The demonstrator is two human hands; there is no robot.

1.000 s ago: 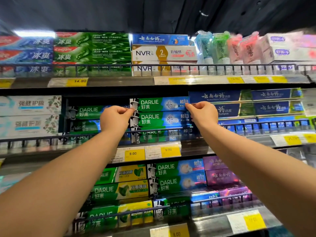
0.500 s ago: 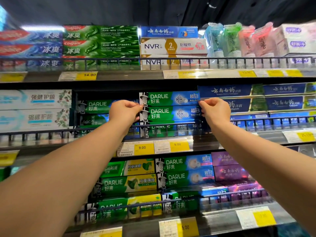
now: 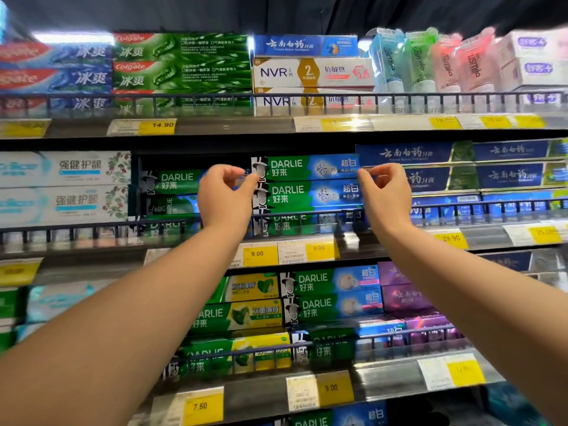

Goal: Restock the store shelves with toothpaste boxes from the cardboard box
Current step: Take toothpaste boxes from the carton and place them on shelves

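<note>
Toothpaste box [image 3: 310, 167], long green-and-blue cardboard with DARLIE print, on top of a stack of the same boxes on the middle shelf, behind the black wire rail [image 3: 307, 215]. Nearest: two bare forearms reaching up from the bottom corners. Left hand [image 3: 226, 195] at the box's left end, thumb and forefinger curled and pinching at the corner; right hand [image 3: 384, 192] at the right end, fingertips at the corner, other fingers half bent. Whether pinching firmly or only touching, cannot tell. Below, lower shelf with green-yellow DARLIE boxes [image 3: 246, 316] and purple boxes [image 3: 405, 298]. Beside the stack, dark blue boxes [image 3: 415, 153] right, white boxes [image 3: 67, 169] left. Farthest, top shelf with green Colgate boxes [image 3: 181, 61] and white NVR boxes [image 3: 313, 72].
</note>
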